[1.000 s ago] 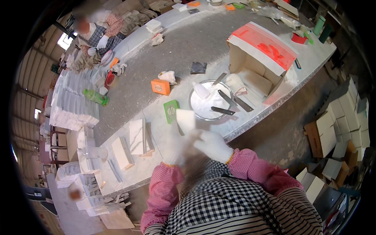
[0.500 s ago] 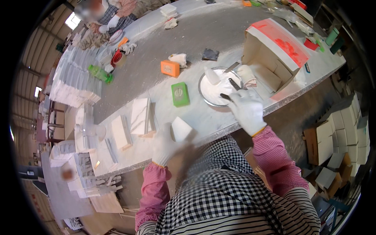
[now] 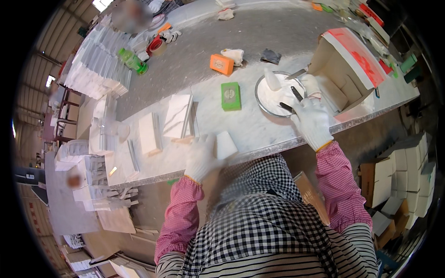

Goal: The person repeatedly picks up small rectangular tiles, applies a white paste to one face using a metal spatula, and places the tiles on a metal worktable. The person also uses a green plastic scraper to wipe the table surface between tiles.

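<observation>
My left hand [image 3: 201,157], in a white glove and blurred, hovers at the table's front edge with its fingers stretched out. Right beside its fingers lies a small white tile [image 3: 225,144]; whether they touch, I cannot tell. My right hand [image 3: 314,123], gloved too, bends its fingers over the near right rim of a metal bowl [image 3: 258,103] and grips a dark narrow tool [image 3: 287,107]. White powder or paste [image 3: 276,98] fills the bowl, along with a white scoop-like piece [image 3: 272,80]. Another dark ridged handle [image 3: 296,94] and a metal blade [image 3: 295,74] lean at its rim.
An open cardboard box [image 3: 345,69] stands right of the bowl. Left of it are a green box [image 3: 230,97], an orange box [image 3: 221,64], veined tiles [image 3: 177,116] and a pale tile stack [image 3: 149,134]. A green bottle [image 3: 133,61] lies by tall stacks [image 3: 99,62]. Boxes [image 3: 403,171] fill the floor at right.
The whole view has shifted, so the table's things appear farther right and higher. My left hand stays beside the white tile, less blurred. My right hand remains at the bowl with the dark tool.
</observation>
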